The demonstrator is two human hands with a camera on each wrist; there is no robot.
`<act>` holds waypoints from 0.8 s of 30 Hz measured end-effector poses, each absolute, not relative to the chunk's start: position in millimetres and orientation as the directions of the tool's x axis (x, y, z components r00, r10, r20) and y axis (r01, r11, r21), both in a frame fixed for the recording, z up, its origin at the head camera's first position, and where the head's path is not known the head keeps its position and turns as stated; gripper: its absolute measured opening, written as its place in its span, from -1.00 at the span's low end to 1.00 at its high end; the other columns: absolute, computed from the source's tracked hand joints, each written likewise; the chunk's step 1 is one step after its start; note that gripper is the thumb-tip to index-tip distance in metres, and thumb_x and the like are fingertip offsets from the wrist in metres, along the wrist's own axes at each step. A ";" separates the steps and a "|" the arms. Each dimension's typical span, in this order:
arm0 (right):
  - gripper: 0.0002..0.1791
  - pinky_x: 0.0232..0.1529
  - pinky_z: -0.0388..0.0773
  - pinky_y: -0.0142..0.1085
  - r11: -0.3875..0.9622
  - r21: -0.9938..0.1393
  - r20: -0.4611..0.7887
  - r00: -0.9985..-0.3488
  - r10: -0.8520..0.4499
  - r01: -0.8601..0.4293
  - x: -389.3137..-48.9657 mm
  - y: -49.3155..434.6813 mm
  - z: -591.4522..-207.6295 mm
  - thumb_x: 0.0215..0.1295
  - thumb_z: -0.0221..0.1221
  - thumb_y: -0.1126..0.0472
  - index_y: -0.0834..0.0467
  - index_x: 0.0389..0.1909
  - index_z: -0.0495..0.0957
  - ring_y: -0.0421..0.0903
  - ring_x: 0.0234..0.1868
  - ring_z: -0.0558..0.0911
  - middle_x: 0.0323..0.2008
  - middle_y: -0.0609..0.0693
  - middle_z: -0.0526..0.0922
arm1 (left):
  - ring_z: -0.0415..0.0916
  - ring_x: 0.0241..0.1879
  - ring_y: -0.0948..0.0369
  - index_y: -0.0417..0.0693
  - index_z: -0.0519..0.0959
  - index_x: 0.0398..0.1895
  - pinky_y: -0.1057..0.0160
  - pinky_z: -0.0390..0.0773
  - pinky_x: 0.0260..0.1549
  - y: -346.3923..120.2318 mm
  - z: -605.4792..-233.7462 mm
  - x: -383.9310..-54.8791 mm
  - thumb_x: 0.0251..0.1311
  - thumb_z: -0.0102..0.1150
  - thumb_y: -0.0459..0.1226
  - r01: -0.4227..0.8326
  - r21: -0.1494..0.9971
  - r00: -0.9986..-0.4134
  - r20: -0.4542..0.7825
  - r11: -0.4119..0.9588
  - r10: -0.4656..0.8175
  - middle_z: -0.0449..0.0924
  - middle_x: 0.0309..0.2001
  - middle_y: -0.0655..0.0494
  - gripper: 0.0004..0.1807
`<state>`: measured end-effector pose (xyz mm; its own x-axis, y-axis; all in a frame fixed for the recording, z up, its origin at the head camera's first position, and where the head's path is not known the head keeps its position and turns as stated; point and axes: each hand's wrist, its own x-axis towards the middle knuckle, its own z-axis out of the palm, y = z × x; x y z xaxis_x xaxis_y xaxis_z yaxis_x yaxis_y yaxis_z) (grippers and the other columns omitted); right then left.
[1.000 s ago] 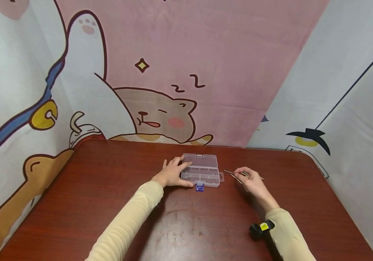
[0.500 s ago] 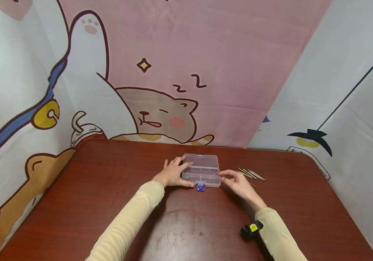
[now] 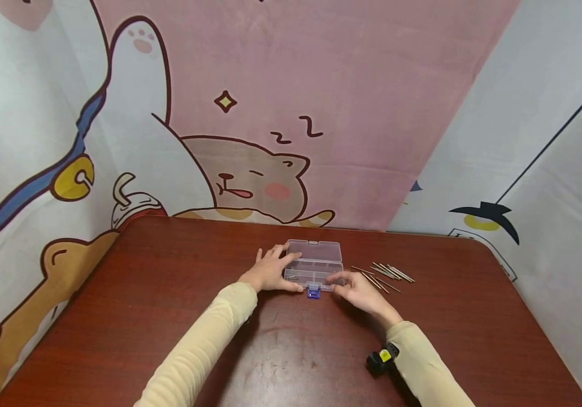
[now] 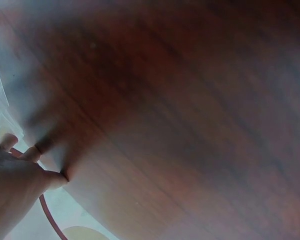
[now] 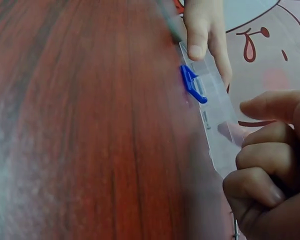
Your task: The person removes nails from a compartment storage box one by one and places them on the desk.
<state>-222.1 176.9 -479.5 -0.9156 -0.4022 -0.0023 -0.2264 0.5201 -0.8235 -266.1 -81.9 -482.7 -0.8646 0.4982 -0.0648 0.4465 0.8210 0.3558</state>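
A clear plastic compartment box point(image 3: 296, 286) lies with its lid point(image 3: 321, 250) raised toward the wall and its blue latch point(image 3: 313, 293) hanging at the front. My left hand point(image 3: 265, 274) spreads over the left end, thumb at the front edge and forefinger on the lid; other fingertips touch the table in the left wrist view. A few thin metal rods point(image 3: 292, 277) lie in the front left compartment. My right hand point(image 3: 362, 291) is at the front right compartment, a fingertip reaching inside. In the right wrist view its other fingers point(image 5: 265, 155) curl; whether it pinches anything is unclear.
Several thin metal rods point(image 3: 392, 271) lie loose on the brown table point(image 3: 291, 350) to the right of the box, some close to the right hand. A cartoon-printed cloth point(image 3: 352, 113) hangs behind the table.
My right hand has moved left from the loose rods to the box's front right compartment, uncovering the rods. The left hand stays on the box's left end.
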 end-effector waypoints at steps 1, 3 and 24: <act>-0.75 -0.64 0.24 -0.38 0.532 -0.819 -0.019 -0.916 -0.401 -0.216 -222.1 176.0 -480.0 0.26 0.16 0.32 0.33 -0.08 0.61 -0.29 -0.67 0.28 -0.59 -0.13 0.43 | -0.03 0.42 -0.11 0.25 0.23 0.45 -0.36 -0.12 0.24 -81.8 -483.0 -266.4 -0.11 0.32 0.31 0.447 0.355 -0.865 -0.065 0.821 0.498 -0.05 0.49 -0.05 0.01; -0.75 -0.64 0.22 -0.38 0.543 -0.816 -0.046 -0.914 -0.404 -0.199 -222.5 174.6 -480.7 0.25 0.16 0.32 0.34 -0.09 0.61 -0.29 -0.68 0.26 -0.62 -0.13 0.40 | -0.03 0.42 -0.12 0.24 0.24 0.45 -0.36 -0.12 0.24 -81.5 -483.7 -266.8 -0.11 0.32 0.31 0.446 0.359 -0.865 -0.063 0.820 0.498 -0.04 0.49 -0.05 0.01; -0.82 -0.61 0.19 -0.39 0.566 -0.815 -0.131 -0.909 -0.395 -0.128 -221.9 162.4 -474.4 0.22 0.17 0.33 0.38 -0.24 0.54 -0.27 -0.67 0.25 -0.68 -0.13 0.35 | -0.06 0.42 -0.16 0.22 0.25 0.45 -0.37 -0.13 0.23 -81.3 -482.4 -264.5 -0.10 0.35 0.28 0.443 0.375 -0.864 -0.062 0.814 0.499 -0.04 0.49 -0.07 -0.01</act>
